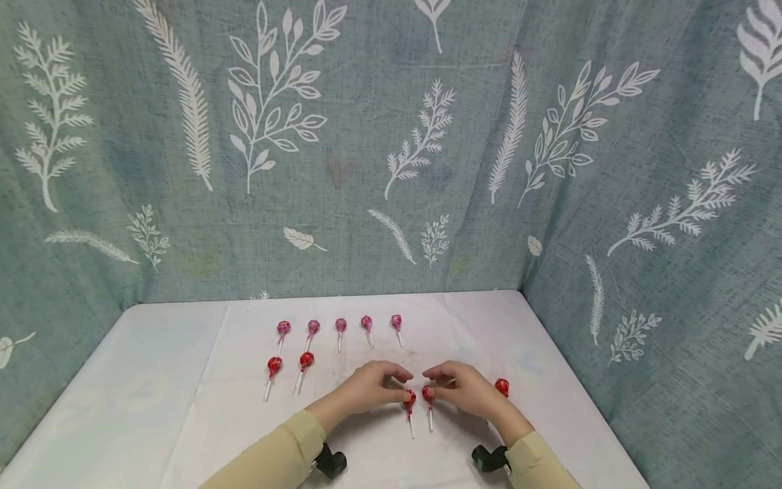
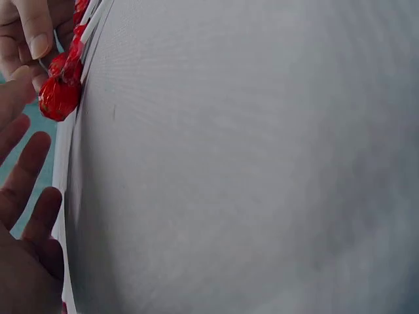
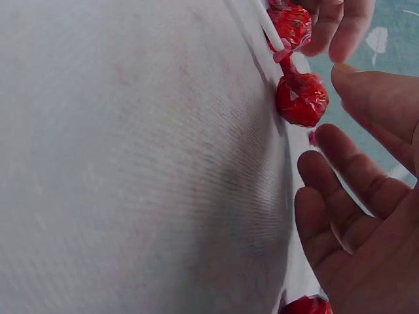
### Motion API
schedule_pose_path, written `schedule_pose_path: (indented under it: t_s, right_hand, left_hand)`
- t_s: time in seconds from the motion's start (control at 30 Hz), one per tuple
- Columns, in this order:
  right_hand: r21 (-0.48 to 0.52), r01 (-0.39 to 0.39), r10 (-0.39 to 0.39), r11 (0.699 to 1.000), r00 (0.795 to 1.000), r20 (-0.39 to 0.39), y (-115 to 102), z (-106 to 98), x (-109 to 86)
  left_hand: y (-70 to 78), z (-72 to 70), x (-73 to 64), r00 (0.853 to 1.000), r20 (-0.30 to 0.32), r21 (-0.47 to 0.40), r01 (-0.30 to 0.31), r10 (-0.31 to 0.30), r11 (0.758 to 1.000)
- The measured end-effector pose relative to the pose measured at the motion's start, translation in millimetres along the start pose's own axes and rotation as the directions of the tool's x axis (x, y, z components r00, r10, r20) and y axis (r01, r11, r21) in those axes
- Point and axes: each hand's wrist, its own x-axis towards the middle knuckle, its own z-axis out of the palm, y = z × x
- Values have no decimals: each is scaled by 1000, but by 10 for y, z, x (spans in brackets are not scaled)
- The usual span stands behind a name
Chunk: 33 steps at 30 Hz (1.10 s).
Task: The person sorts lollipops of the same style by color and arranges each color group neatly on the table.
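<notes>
Two red-wrapped lollipops lie side by side on the white table, white sticks toward me. My left hand (image 1: 369, 388) is at the left lollipop (image 1: 410, 401), its thumb tip overlapping the candy head in the head view. On the other side, my right hand (image 1: 467, 390) has its thumb at the head of the right lollipop (image 1: 427, 392). Both hands are loosely bent with the fingers apart. In the right wrist view, a red lollipop (image 3: 302, 99) sits just beyond the spread fingertips (image 3: 321, 167). The left wrist view shows a red lollipop (image 2: 60, 98) beside the thumb, not enclosed by fingers.
Several pink lollipops (image 1: 340, 324) form a row at the back of the table (image 1: 183, 435). Two more red lollipops (image 1: 274, 365) lie at the left. Another red lollipop (image 1: 501, 386) is partly hidden behind my right wrist. Patterned green curtains (image 1: 342, 224) stand behind and beside the table.
</notes>
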Motion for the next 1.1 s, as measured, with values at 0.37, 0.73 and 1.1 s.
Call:
schedule_pose_path:
  t_s: [0.37, 0.73, 1.1]
  right_hand:
    - [-43, -4, 4, 999, 1000, 3, -13, 40, 14]
    - [-65, -4, 4, 998, 1000, 5, -28, 50, 19]
    - [-72, -26, 26, 997, 1000, 7, -17, 67, 15]
  left_hand:
    - [-11, 36, 40, 999, 5, 124, -33, 33, 992]
    - [70, 23, 35, 999, 19, 165, -42, 40, 985]
    - [37, 25, 25, 999, 21, 147, -39, 37, 988]
